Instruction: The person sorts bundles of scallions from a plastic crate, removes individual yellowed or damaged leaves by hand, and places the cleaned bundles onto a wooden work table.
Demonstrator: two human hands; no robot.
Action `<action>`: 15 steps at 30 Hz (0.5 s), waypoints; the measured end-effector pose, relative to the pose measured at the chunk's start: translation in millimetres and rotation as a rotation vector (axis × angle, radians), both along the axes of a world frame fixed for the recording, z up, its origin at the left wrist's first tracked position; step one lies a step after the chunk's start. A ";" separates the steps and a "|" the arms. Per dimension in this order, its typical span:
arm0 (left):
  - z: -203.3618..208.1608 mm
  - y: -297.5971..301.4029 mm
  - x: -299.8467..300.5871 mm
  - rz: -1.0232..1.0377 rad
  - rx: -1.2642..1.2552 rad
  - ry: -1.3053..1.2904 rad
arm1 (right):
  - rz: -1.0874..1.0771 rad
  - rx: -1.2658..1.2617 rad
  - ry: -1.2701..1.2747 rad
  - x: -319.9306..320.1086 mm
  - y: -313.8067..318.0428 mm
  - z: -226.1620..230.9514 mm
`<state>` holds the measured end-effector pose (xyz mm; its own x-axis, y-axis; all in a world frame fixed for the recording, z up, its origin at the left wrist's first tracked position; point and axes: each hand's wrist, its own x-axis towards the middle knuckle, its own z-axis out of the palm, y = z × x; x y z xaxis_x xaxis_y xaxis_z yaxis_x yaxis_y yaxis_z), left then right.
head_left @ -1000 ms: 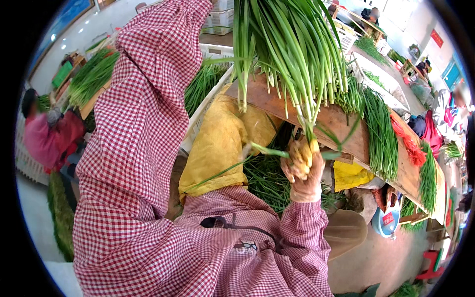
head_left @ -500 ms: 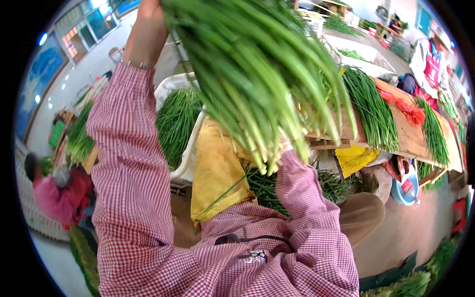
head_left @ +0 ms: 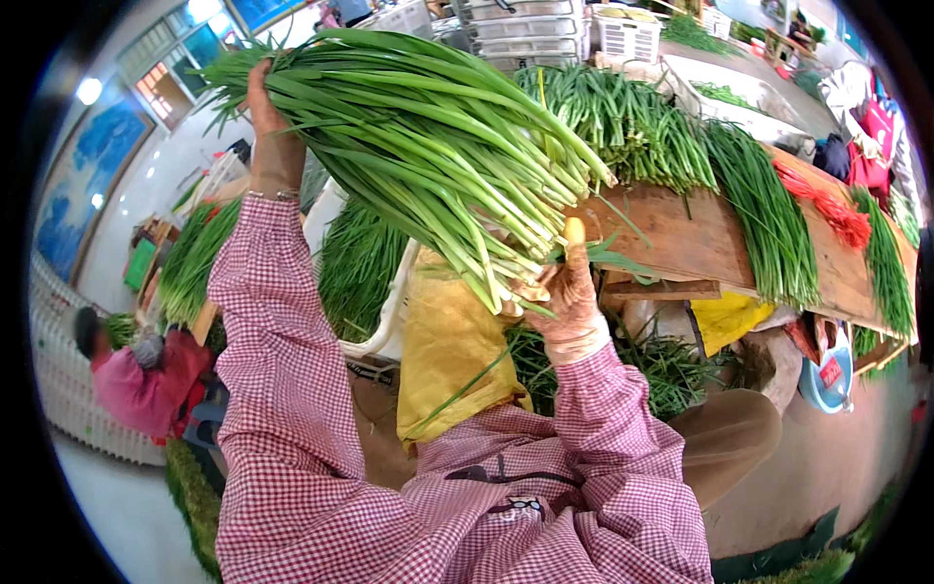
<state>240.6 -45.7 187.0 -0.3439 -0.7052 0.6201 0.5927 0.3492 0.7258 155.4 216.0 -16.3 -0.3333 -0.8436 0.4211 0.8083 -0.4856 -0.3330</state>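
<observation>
A big bundle of Chinese chives (head_left: 418, 146) is held up in front of me, its green leaf ends at upper left and its pale stalk ends at lower right. My left hand (head_left: 269, 112) is closed around the leafy end. At the pale ends is my right hand (head_left: 572, 311), its fingers closed against the stalks, partly hidden by them. One of its fingertips wears a yellow cover. A few loose green blades stick out beside this hand.
A wooden board (head_left: 662, 224) at the right bears chive bundles (head_left: 759, 214) and red ties (head_left: 827, 209). A white crate (head_left: 389, 302) of chives stands at left, beside yellow cloth (head_left: 452, 341) on my leg. Loose leaves (head_left: 671, 370) lie below. Another person (head_left: 146, 380) sits far left.
The bundle has come down and tilted, with its leafy end now to the left. My left hand has lowered, and my right hand shows at the stalk ends.
</observation>
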 end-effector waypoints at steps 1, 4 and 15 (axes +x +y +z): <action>0.8 -3.0 -1.0 -0.035 0.079 -0.010 | -0.129 0.005 0.043 2.6 0.4 -2.3; 5.8 -14.7 7.8 0.199 0.121 0.010 | -0.001 0.011 0.062 -1.6 21.5 0.6; 75.3 -25.8 -26.5 -0.471 -0.083 -0.062 | 0.107 1.476 1.726 -38.5 109.4 -116.2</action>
